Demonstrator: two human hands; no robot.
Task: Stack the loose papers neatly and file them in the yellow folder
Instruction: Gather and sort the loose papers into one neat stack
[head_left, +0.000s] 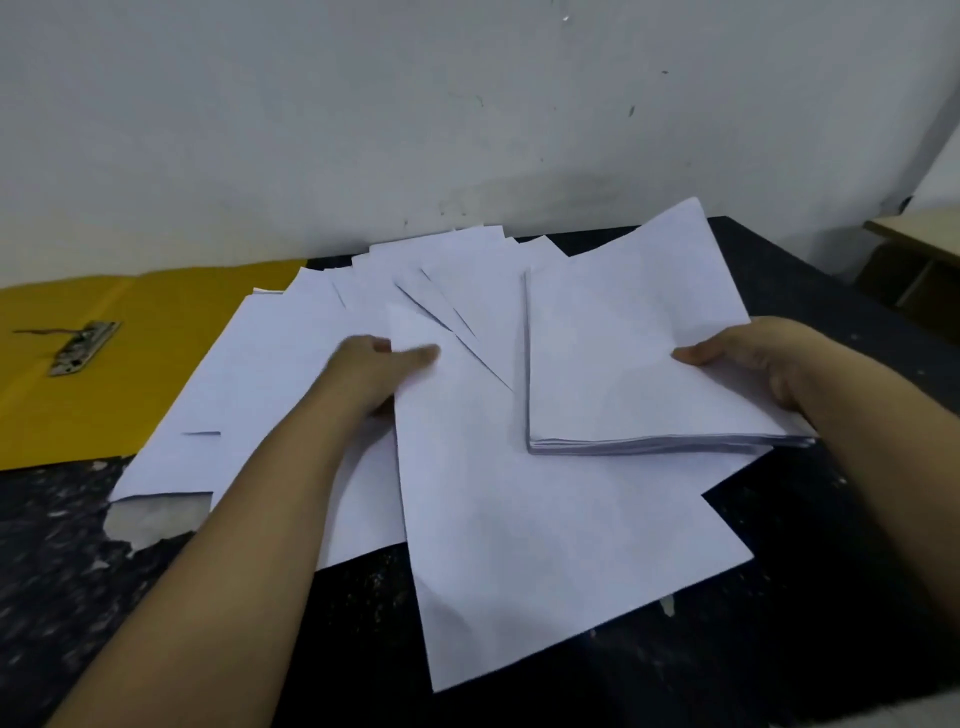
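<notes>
The left hand (376, 371) pinches the top corner of a single sheet (519, 519), thumb on top and fingers curled underneath, while the right hand (753, 364) grips a squared stack of papers (623, 374) at its right edge, thumb lying across the top sheet and the other fingers hidden below. The stack is held just above the loose papers (291, 364), which lie fanned and overlapping across the middle of the table (831, 597), some reaching back to the wall (363, 130). The step in hand looks like gathering: sheets are being collected one at a time into the bundle on the right, and a good many are not yet picked up. The next move probably calls for carrying the pinched sheet over to the stack and laying it on top with its edges lined up, without creasing it or dragging its neighbours along. The yellow folder (130, 395) lies open and flat at the left, partly under the spread, its metal clip (83, 347) showing and nothing filed in it so far. The table is dark and speckled, with a chipped pale patch near its left front and a few light flecks. The wall behind is off-white and scuffed, and at the far right the edge of a pale wooden bench (919, 234) can be seen.
</notes>
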